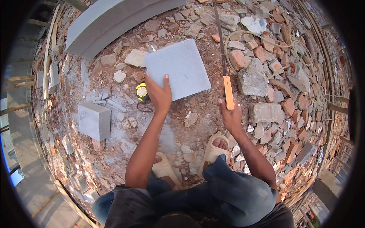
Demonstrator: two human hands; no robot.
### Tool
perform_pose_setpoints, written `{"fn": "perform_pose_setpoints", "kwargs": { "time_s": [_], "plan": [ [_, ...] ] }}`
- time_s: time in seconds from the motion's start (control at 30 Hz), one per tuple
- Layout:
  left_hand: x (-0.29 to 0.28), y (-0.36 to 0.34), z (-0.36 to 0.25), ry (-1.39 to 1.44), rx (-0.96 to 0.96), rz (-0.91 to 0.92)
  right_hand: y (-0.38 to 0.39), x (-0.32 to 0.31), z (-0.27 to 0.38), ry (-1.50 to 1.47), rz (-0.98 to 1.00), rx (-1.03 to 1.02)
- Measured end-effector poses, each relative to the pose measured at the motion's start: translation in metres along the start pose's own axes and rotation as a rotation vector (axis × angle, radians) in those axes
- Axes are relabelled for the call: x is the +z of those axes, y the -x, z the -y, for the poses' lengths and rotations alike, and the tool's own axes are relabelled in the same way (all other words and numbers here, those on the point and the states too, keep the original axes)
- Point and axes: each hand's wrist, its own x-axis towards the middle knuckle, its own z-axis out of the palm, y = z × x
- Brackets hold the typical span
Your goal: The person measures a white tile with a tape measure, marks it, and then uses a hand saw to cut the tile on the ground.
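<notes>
A light grey concrete block (180, 68) with a square face stands tilted on the rubble in front of me. My left hand (159, 95) grips its lower left edge, thumb on the face and the other fingers along the side. To the right of the block, my right hand (231, 116) is closed around the lower wooden handle of a hand saw (229, 93). The saw's long dark blade points away from me, almost edge-on, and its teeth cannot be made out. A yellow and black tape measure (142, 92) lies just left of my left hand.
Long grey blocks (114, 26) lie at the far left. A smaller cut block (94, 121) sits nearer on the left, beside thin grey offcuts (115, 105). Broken bricks and stones (268, 114) cover the right side, with a pale hose (272, 45) looped over them. My sandalled feet (214, 152) are close by.
</notes>
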Motion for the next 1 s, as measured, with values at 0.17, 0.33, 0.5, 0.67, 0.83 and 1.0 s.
{"fn": "perform_pose_setpoints", "kwargs": {
  "time_s": [0.17, 0.33, 0.5, 0.67, 0.83, 1.0],
  "plan": [
    [-0.004, 0.005, -0.017, -0.111, -0.019, 0.002, 0.075, -0.013, -0.004, -0.056, 0.044, -0.044],
    [-0.002, -0.026, -0.026, -0.348, 0.281, 0.063, 0.098, -0.012, 0.001, -0.03, 0.159, -0.083],
    [0.01, -0.034, -0.03, -0.386, 0.343, 0.136, 0.098, -0.012, 0.009, 0.076, 0.222, -0.16],
    [0.011, -0.032, -0.027, -0.378, 0.349, 0.125, 0.096, -0.006, 0.016, 0.143, 0.23, -0.244],
    [0.01, -0.033, -0.028, -0.356, 0.332, 0.133, 0.094, 0.002, 0.02, 0.124, 0.261, -0.215],
    [0.01, -0.032, -0.029, -0.359, 0.314, 0.131, 0.092, 0.009, 0.017, 0.135, 0.23, -0.208]
  ]
}}
